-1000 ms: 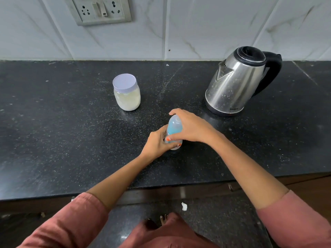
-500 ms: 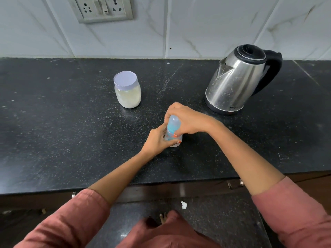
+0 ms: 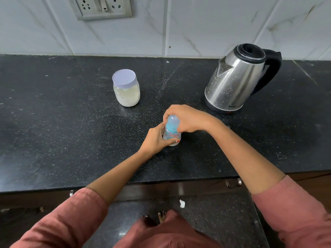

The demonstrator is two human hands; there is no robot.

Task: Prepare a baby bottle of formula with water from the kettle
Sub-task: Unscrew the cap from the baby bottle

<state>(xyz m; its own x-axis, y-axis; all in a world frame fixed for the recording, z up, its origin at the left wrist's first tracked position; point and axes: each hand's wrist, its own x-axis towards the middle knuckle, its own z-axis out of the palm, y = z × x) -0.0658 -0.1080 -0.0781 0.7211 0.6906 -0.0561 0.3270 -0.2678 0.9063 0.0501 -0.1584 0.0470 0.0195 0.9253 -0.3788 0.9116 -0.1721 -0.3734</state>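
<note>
Blue-capped baby bottle [image 3: 172, 130] gripped by left hand [image 3: 157, 138], right hand [image 3: 186, 119] clasping cap, label unreadable

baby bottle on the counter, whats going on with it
A person is working on the baby bottle, which stands on the black counter. The left hand grips its lower body, and the right hand is wrapped over its cap, apparently to twist it. The jar of pale powder, lid on, stands behind to the left. The steel kettle sits to the right, lid closed, untouched. Whether the bottle holds anything is unclear.
</note>
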